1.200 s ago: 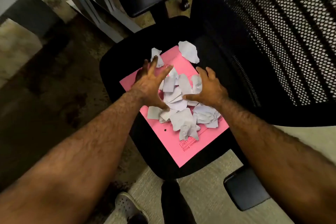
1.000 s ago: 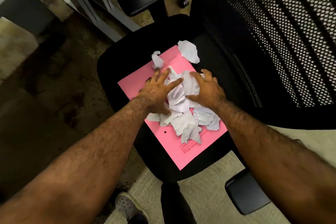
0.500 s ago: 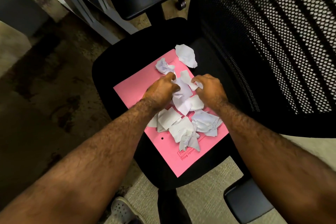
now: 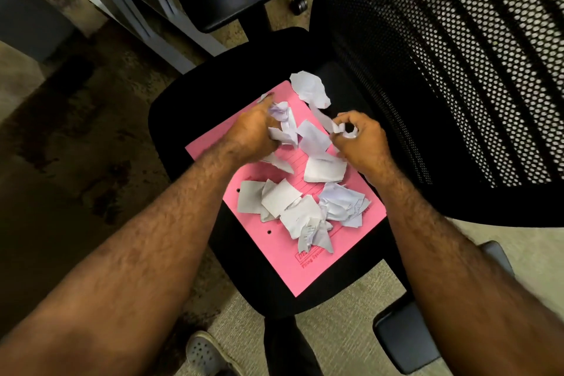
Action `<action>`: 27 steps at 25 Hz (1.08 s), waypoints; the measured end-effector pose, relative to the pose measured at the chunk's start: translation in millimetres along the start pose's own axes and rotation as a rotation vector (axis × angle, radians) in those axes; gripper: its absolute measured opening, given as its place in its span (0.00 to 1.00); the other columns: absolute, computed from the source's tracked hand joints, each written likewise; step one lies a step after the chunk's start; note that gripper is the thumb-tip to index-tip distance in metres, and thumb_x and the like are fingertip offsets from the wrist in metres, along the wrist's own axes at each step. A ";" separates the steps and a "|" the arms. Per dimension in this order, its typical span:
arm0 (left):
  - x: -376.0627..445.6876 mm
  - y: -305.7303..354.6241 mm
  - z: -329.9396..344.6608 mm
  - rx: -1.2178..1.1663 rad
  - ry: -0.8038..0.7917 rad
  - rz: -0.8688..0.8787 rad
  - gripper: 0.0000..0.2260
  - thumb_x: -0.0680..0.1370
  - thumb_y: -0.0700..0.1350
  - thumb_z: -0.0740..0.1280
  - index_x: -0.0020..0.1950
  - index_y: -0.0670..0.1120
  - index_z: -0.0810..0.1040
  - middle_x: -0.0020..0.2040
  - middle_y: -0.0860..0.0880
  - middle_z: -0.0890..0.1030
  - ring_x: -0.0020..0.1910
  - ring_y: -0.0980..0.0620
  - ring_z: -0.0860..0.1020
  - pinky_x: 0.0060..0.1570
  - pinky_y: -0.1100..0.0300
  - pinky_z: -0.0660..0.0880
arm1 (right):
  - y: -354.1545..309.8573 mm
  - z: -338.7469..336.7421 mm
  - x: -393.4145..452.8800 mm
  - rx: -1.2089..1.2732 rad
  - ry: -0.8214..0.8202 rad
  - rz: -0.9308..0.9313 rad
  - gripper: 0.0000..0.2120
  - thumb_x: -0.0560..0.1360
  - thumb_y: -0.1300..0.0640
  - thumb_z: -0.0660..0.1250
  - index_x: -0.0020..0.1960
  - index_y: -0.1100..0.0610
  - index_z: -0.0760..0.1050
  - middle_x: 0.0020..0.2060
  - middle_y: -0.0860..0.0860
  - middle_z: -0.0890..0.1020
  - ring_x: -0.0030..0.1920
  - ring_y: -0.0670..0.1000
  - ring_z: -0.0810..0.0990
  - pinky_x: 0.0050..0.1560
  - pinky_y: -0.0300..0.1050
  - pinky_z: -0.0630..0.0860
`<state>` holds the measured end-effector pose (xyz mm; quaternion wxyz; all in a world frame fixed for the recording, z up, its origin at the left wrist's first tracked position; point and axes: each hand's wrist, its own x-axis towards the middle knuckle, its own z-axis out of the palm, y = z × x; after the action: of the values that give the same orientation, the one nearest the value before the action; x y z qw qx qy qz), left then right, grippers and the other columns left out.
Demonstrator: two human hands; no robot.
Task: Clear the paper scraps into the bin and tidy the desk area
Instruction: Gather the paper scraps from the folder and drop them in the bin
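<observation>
White paper scraps (image 4: pixel 300 207) are gathered by two bare hands from a pink folder (image 4: pixel 320 265) lying on a black office chair seat (image 4: pixel 189 107). Fingers that were spread flat over the heap a second ago are now curled: the left hand (image 4: pixel 250 134) is closed around a crumpled wad at the folder's 11 o'clock, and the right hand (image 4: pixel 363 140) is pinched on a smaller scrap at 1 o'clock. Collection is judged to be under way, not finished. Most pieces are left loose toward the folder's 5 o'clock, with one large scrap (image 4: pixel 309 88) at 12 o'clock. No bin is seen (the folder serves as the only tray).
</observation>
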<state>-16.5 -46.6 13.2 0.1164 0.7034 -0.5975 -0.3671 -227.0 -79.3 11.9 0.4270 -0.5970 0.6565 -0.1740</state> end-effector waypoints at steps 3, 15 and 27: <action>22.7 -4.1 -1.9 0.283 -0.156 0.047 0.21 0.73 0.41 0.73 0.65 0.39 0.76 0.79 0.43 0.55 0.75 0.44 0.62 0.67 0.58 0.66 | 2.0 8.6 0.5 -0.236 -0.210 -0.151 0.08 0.71 0.67 0.69 0.48 0.59 0.77 0.62 0.54 0.75 0.60 0.54 0.76 0.53 0.40 0.72; 25.9 -12.1 21.3 0.211 0.036 0.087 0.10 0.73 0.40 0.72 0.54 0.40 0.82 0.58 0.44 0.76 0.56 0.46 0.76 0.48 0.61 0.72 | 11.3 63.7 3.9 -0.677 -0.281 -0.301 0.35 0.70 0.41 0.72 0.72 0.46 0.61 0.71 0.56 0.61 0.55 0.61 0.78 0.52 0.57 0.80; -2.8 -17.3 -10.5 -0.610 0.204 -0.308 0.14 0.70 0.39 0.75 0.54 0.42 0.81 0.48 0.49 0.83 0.47 0.50 0.82 0.44 0.60 0.78 | -2.9 41.3 15.2 -0.171 0.067 -0.238 0.05 0.74 0.62 0.69 0.49 0.58 0.79 0.38 0.47 0.79 0.36 0.41 0.74 0.32 0.20 0.64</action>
<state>3.4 -42.3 11.3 0.3236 0.7510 -0.3325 -0.4698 -192.3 -82.5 -15.1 0.3288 -0.6986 0.6075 -0.1866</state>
